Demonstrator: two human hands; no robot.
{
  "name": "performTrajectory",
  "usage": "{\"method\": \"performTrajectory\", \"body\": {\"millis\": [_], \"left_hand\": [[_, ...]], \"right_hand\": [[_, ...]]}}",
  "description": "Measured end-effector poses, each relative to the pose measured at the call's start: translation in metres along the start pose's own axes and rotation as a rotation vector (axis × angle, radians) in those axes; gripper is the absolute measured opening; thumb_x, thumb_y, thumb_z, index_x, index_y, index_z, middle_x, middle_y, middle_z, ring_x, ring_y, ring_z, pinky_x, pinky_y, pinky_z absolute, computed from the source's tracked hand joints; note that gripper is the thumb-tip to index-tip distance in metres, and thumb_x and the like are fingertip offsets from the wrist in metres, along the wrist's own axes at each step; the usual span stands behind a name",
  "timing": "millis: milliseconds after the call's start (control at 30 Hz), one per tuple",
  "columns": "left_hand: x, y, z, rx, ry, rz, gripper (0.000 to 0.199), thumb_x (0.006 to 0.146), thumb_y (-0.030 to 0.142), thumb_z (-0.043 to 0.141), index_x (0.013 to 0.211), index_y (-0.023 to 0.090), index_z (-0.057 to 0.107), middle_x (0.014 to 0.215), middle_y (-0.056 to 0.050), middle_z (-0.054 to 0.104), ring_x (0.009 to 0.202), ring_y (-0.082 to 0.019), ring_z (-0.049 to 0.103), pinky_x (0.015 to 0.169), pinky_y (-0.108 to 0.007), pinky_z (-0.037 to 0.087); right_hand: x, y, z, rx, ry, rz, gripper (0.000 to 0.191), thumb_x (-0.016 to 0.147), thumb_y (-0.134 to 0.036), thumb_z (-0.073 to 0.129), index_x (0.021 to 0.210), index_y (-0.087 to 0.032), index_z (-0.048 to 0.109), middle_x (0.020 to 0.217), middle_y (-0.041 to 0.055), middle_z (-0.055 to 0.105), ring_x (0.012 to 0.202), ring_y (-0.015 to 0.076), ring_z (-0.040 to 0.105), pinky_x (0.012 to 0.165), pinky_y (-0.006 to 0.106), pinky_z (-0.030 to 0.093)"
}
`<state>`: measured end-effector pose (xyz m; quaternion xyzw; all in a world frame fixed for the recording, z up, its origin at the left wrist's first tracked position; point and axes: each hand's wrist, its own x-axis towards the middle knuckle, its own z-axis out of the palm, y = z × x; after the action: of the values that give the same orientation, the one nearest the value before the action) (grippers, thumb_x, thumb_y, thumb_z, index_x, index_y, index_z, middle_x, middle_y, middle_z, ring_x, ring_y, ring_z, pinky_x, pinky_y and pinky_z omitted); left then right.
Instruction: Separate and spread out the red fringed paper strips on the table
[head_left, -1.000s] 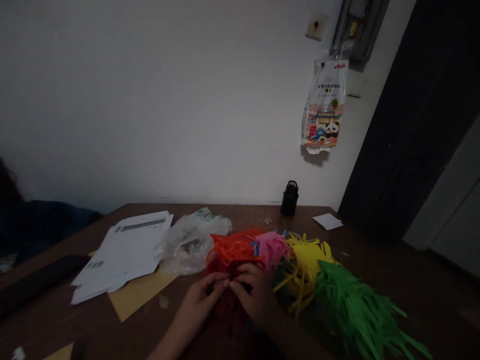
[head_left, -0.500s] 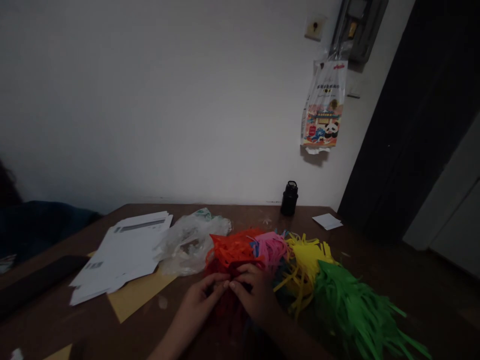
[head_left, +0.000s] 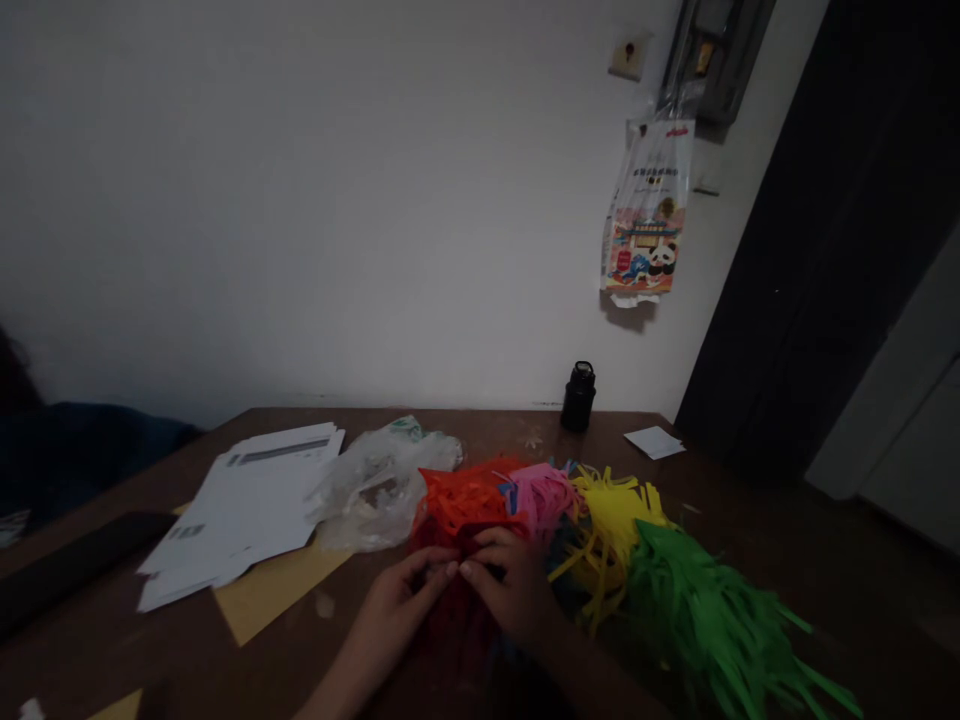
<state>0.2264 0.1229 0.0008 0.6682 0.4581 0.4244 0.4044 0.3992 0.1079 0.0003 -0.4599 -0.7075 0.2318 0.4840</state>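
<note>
My left hand (head_left: 409, 595) and my right hand (head_left: 510, 580) meet with thumbs almost touching, fingers pinched on a dark red fringed paper (head_left: 491, 524). Its fringe hangs dimly below and between my hands. Just behind it lies a pile of orange-red paper strips (head_left: 465, 495). To the right are pink paper strips (head_left: 547, 498), then yellow paper strips (head_left: 615, 515). A large green fringed paper (head_left: 712, 600) spreads toward the front right. A little blue shows among the strips. My fingers partly hide where the red paper is gripped.
A crumpled clear plastic bag (head_left: 382, 490) lies left of the strips, beside white printed sheets (head_left: 247, 490) and yellow-brown paper (head_left: 277, 595). A black bottle (head_left: 578, 397) and a small white paper (head_left: 654, 442) stand and lie at the back. A person's dark sleeve (head_left: 97, 440) shows at far left.
</note>
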Motion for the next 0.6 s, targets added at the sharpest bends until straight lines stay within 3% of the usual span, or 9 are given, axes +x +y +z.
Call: {"method": "performTrajectory", "body": {"millis": [600], "left_hand": [[-0.0014, 0.0060, 0.0001, -0.009, 0.007, -0.007, 0.032, 0.075, 0.048, 0.064, 0.086, 0.020, 0.076, 0.080, -0.004, 0.078, 0.079, -0.025, 0.069, 0.072, -0.030, 0.054]], "right_hand": [[0.0017, 0.0087, -0.0025, 0.020, -0.022, -0.026, 0.016, 0.082, -0.019, 0.063, 0.081, -0.021, 0.079, 0.096, 0.0052, 0.072, 0.089, 0.0188, 0.068, 0.076, 0.029, 0.052]]}}
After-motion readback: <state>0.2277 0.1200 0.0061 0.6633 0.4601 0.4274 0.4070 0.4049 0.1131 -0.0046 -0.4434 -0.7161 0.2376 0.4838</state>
